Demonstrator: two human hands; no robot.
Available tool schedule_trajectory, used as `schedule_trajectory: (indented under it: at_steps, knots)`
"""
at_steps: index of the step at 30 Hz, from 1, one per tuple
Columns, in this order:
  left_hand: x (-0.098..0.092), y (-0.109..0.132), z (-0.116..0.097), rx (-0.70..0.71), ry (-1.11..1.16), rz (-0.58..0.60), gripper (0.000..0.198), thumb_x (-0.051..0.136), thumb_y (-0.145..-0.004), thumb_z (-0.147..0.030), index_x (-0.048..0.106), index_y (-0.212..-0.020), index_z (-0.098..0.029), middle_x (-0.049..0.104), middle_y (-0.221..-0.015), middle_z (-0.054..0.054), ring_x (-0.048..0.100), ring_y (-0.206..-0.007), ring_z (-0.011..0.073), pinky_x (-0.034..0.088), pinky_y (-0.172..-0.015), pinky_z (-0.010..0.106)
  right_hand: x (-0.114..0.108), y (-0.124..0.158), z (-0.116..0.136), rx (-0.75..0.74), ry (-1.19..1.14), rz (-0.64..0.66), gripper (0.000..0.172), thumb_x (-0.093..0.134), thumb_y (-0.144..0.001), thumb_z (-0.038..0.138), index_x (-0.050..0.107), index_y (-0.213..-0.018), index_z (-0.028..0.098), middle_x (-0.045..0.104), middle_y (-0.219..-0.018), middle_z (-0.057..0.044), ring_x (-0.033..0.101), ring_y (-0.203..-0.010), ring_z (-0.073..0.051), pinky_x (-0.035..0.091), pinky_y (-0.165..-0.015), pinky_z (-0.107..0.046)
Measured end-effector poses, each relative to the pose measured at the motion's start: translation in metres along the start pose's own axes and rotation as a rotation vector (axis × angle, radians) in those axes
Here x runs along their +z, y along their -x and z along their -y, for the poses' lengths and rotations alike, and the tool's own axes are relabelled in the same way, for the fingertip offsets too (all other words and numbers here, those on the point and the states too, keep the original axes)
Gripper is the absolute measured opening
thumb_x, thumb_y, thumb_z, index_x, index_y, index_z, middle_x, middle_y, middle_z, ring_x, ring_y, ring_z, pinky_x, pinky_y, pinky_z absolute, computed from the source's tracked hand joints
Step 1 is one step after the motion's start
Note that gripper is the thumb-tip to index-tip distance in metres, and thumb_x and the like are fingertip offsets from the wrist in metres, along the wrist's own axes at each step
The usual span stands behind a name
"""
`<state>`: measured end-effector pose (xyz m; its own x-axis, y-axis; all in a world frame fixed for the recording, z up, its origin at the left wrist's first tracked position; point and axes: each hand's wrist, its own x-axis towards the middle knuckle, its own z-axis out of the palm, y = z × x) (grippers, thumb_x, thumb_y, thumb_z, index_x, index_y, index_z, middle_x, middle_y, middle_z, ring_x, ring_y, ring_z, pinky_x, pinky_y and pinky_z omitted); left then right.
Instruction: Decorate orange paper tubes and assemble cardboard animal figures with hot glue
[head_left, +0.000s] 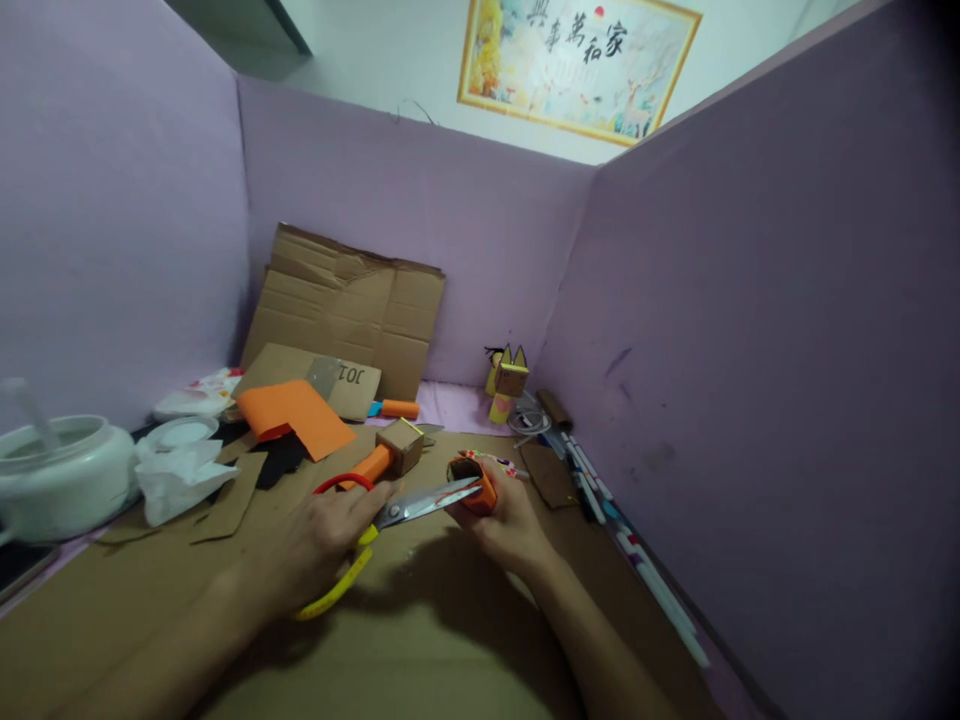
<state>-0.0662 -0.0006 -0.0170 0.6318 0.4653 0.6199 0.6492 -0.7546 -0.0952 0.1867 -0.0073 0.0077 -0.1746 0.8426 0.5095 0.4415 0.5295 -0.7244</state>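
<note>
My left hand (330, 535) is closed around a pair of scissors (411, 507) with red and yellow handles. Their blades point right and reach the near opening of an orange paper tube (484, 495). I cannot tell whether a blade is inside the tube. My right hand (517, 525) grips that tube, fingers wrapped round its right side, its dark open end facing me. Just beyond the scissors lies an orange tube (371, 465) with a small cardboard box (401, 445) at its end. A patterned marker (491, 462) lies behind my right hand.
Folded orange paper (289, 410) and cardboard pieces (341, 300) are at the back left. A white pot (75, 475) and crumpled tissue (176, 480) stand left. A yellow cardboard figure (510, 380) is at the back; several markers (637, 560) line the right wall (750, 350).
</note>
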Motion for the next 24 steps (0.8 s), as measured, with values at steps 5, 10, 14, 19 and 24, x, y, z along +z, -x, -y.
schedule_trajectory:
  at_steps: [5,10,14,19,24]
  knots:
    - [-0.002,-0.001,-0.002,0.023,-0.004,0.008,0.069,0.041,-0.072,0.001,0.034,-0.138,-0.019,0.068,-0.105,0.010,0.066,-0.089,0.0219,0.054,-0.076,0.032,0.001,0.001,-0.002,-0.020,-0.003,-0.003,0.021,0.066,-0.071,0.018,0.060,-0.091,0.021,0.061,-0.080,0.000,0.054,-0.071,-0.016,0.044,-0.068,-0.028]
    - [-0.007,-0.007,-0.012,-0.026,-0.085,0.031,0.053,0.040,-0.078,0.001,0.046,-0.128,-0.015,0.064,-0.092,0.010,0.062,-0.081,0.0221,0.051,-0.070,0.033,0.002,0.001,-0.002,-0.002,0.033,-0.026,0.021,0.066,-0.072,0.020,0.062,-0.093,0.022,0.062,-0.081,0.000,0.054,-0.071,-0.017,0.043,-0.068,-0.029]
    - [-0.009,-0.011,-0.015,-0.013,-0.147,0.044,0.045,0.038,-0.080,0.000,0.049,-0.122,-0.011,0.061,-0.086,0.009,0.059,-0.076,0.0221,0.049,-0.066,0.033,0.003,0.001,-0.003,0.026,0.044,-0.027,0.021,0.065,-0.072,0.020,0.062,-0.093,0.022,0.061,-0.080,0.000,0.054,-0.071,-0.018,0.043,-0.069,-0.030]
    - [-0.015,-0.015,-0.018,0.016,-0.271,0.105,0.042,0.037,-0.083,-0.002,0.049,-0.123,-0.012,0.060,-0.083,0.007,0.058,-0.073,0.0218,0.047,-0.062,0.033,0.002,0.002,-0.001,0.028,0.066,-0.016,0.020,0.064,-0.072,0.020,0.061,-0.092,0.022,0.061,-0.079,0.000,0.055,-0.069,-0.017,0.043,-0.067,-0.029]
    - [-0.019,-0.019,-0.023,-0.003,-0.294,0.088,0.042,0.036,-0.080,0.000,0.051,-0.118,-0.010,0.059,-0.085,0.009,0.058,-0.076,0.0233,0.046,-0.062,0.033,0.001,0.003,0.001,0.010,0.138,-0.011,0.012,0.061,-0.073,0.020,0.060,-0.084,0.021,0.061,-0.076,0.000,0.055,-0.066,-0.017,0.042,-0.062,-0.028]
